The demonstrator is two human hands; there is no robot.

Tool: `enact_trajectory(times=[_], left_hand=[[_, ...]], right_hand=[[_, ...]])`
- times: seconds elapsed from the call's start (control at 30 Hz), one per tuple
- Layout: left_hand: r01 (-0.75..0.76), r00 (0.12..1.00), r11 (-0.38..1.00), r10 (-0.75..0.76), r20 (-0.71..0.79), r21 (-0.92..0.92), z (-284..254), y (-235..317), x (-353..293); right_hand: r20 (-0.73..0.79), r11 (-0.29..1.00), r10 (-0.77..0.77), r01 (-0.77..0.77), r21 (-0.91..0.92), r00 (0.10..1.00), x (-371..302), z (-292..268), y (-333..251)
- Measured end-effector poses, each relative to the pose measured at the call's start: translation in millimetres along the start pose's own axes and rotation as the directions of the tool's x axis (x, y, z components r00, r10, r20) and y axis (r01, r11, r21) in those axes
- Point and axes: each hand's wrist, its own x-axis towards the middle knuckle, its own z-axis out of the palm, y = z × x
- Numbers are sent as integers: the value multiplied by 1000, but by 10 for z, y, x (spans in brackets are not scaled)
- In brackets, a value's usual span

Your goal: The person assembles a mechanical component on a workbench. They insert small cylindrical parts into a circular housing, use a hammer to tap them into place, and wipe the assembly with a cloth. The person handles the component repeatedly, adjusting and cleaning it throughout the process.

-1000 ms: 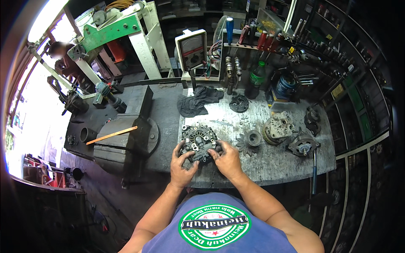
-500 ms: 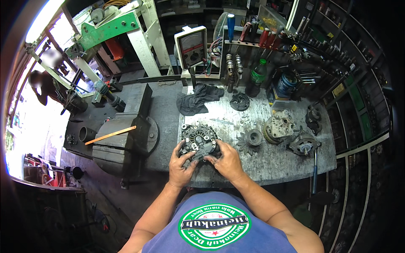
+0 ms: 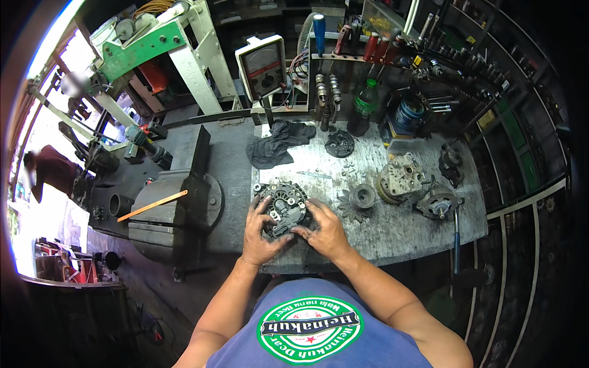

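Observation:
An alternator rear housing [image 3: 280, 194], round with slotted vents, lies on the bench in front of me. A dark regulator-like part [image 3: 288, 218] sits on its face. My left hand [image 3: 258, 232] is curled around the near left side, fingers on the housing and thumb by its lower edge. At the right side my right hand [image 3: 327, 232] grips the rim, its thumb close to the regulator. To the right lies a claw-pole rotor [image 3: 359, 199]. The fingertips partly cover the housing's edges.
A bench vise [image 3: 161, 211] with an orange strip [image 3: 153, 205] on it stands left. Rightward are an alternator [image 3: 402, 176] and another housing [image 3: 438, 203]. A black cloth [image 3: 279, 144], round part [image 3: 339, 144], green-capped bottle [image 3: 366, 104] and analog meter [image 3: 264, 67] are behind. A person [image 3: 55, 172] is far left.
The view has shifted slightly, so the bench appears further left. My left fingers have spread up along the housing. The person at far left has changed posture.

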Motion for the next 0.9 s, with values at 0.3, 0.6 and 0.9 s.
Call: enact_trajectory(times=[0.3, 0.6, 0.9], left_hand=[[89, 994, 994, -92, -53, -65, 28, 91, 18], [111, 991, 994, -111, 74, 9, -90, 80, 130], [149, 988, 988, -147, 50, -31, -85, 76, 150]], right_hand=[[-24, 999, 37, -36, 23, 999, -30, 112, 59], [-80, 999, 30, -28, 26, 996, -22, 186, 76], [-130, 996, 5, 7, 92, 992, -61, 253, 224]])
